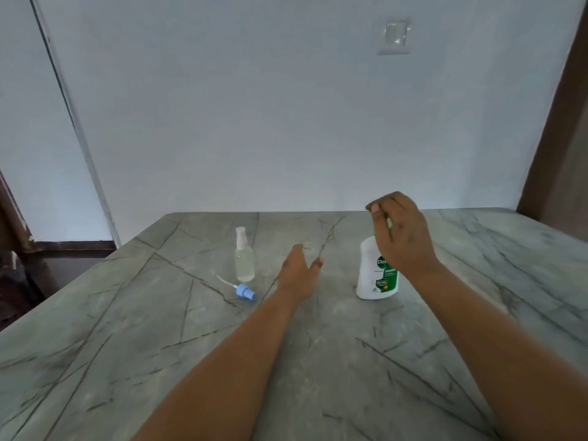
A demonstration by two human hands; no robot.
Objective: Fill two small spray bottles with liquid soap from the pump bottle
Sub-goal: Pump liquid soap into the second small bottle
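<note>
Fingers [377,209] of right hand [401,235] curled loosely over pump bottle [375,272], grip unclear. Left hand [299,275] spread, empty, beside a clear uncapped bottle [307,245]. Capped spray bottle [244,256] upright; blue sprayer [245,292] lying on bench [302,361].

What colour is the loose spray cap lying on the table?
Light blue, with a thin white tube; the spray cap shows clearly in the head view.

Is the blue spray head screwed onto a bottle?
No, the blue spray head lies loose on the table, in front of the capped spray bottle.
</note>
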